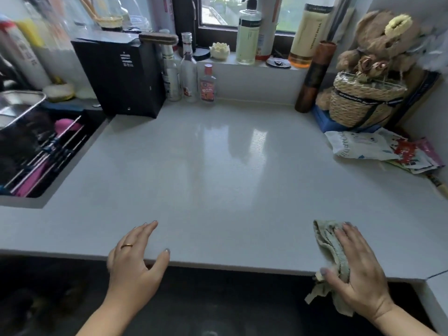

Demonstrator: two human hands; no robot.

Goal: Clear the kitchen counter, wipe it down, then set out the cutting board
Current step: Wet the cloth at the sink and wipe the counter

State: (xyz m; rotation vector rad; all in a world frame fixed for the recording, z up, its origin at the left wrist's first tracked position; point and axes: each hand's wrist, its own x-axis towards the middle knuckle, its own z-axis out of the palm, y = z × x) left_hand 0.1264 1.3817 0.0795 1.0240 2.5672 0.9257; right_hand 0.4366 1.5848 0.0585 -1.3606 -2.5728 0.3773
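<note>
Here I am looking down at a pale grey kitchen counter (218,170) from head height, with both of my bare hands at its near edge. My right hand (358,270) lies flat on a crumpled grey-green cloth (332,248), fingers spread over it and the thumb curled round its lower fold; the cloth rests on the counter's front edge, and a ragged end hangs down past the lip. My left hand (135,255) is released and holds nothing. Its fingers reach loosely onto the counter surface, with the thumb at the edge, and a gold ring sits on one finger.

The middle of the counter is bare and shiny, reflecting the window. Along the back wall stand a black box (121,73) and, just beside it, three small bottles (191,76), the rightmost with a red label. To the left a sink (36,151) holds a rack and something pink. In the far right corner a plush bear (380,44) sits behind a woven basket (363,103), with a tall brown cylinder (315,76) leaning near them. In front of the basket lie some crumpled printed packets (378,149). I cannot see a cutting board in this view.
</note>
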